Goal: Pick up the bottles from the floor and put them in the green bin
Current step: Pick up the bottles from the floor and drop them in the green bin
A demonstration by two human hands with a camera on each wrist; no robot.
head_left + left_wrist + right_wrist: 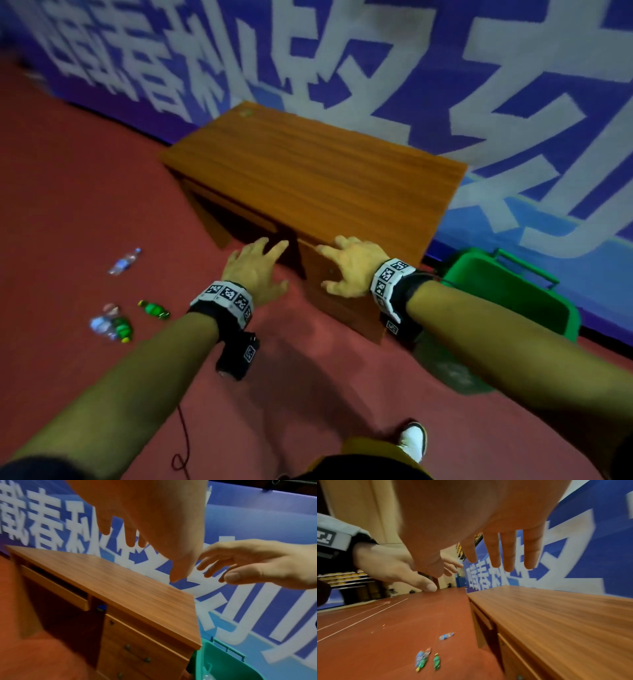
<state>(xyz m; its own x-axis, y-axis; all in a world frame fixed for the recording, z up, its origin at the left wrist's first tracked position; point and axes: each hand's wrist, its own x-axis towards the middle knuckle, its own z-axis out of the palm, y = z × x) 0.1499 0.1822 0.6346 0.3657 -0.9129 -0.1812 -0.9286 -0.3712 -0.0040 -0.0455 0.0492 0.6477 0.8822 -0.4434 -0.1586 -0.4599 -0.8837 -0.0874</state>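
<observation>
The fingers of the left hand were seen spread and nearly straight, and nothing was held in them. The fingers of the right hand were likewise extended and slightly parted, with nothing gripped. Both hands were held out in the air in front of the near edge of a wooden desk, and marker-patterned bands were worn on both wrists. On the red floor, to the left of the desk, a clear water bottle was observed lying alone. Nearer the person, a small green bottle lay just beside a cluster of bottles, in which clear and green ones were touching. The green bin stood at the right end of the desk, against the blue banner wall. In the left wrist view, something clear was discernible inside the bin, too blurred to be identified.
</observation>
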